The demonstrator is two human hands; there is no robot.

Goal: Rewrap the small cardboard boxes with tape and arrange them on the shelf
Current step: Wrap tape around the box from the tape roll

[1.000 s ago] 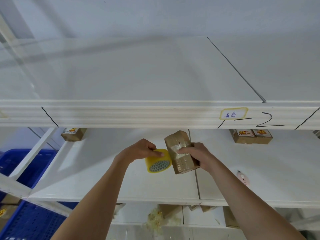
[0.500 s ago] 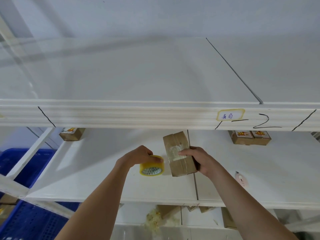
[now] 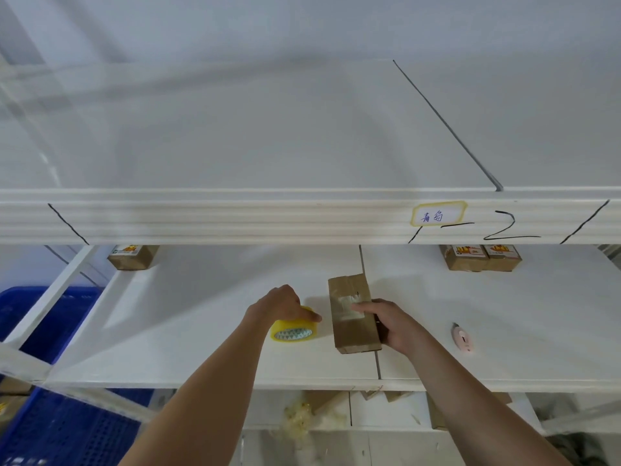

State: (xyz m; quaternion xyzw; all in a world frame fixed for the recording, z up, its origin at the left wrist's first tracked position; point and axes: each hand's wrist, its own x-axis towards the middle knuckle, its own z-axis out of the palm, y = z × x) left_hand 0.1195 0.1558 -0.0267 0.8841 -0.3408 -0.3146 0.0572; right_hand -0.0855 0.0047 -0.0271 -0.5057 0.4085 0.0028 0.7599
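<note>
On the middle shelf (image 3: 201,331), near its front edge, the cardboard box (image 3: 353,317) lies flat across the seam between two shelf boards. The right hand (image 3: 393,326) holds it from the right side, fingers (image 3: 361,308) stretched over the top and pressing on a glossy patch of tape, thumb side wrapped down the box's right flank. The left hand (image 3: 280,306) grips the yellow tape roll (image 3: 294,327) from above, fingers curled over its rim; the roll rests on the shelf just left of the box, apart from it.

By my judgement the taping of this box is at or near its end, with the roll being parked. The next move likely calls for smoothing the tape flat, then sliding the box back toward the rear of the shelf, where two labelled boxes (image 3: 480,257) stand together at right and a single box (image 3: 132,257) at left.

Room is generous: bare shelf lies behind and to both sides. A small pink cutter (image 3: 463,338) lies to the right, well apart from the box. The upper shelf's front lip (image 3: 235,218) overhangs, so lifting high would be cramped.
</note>
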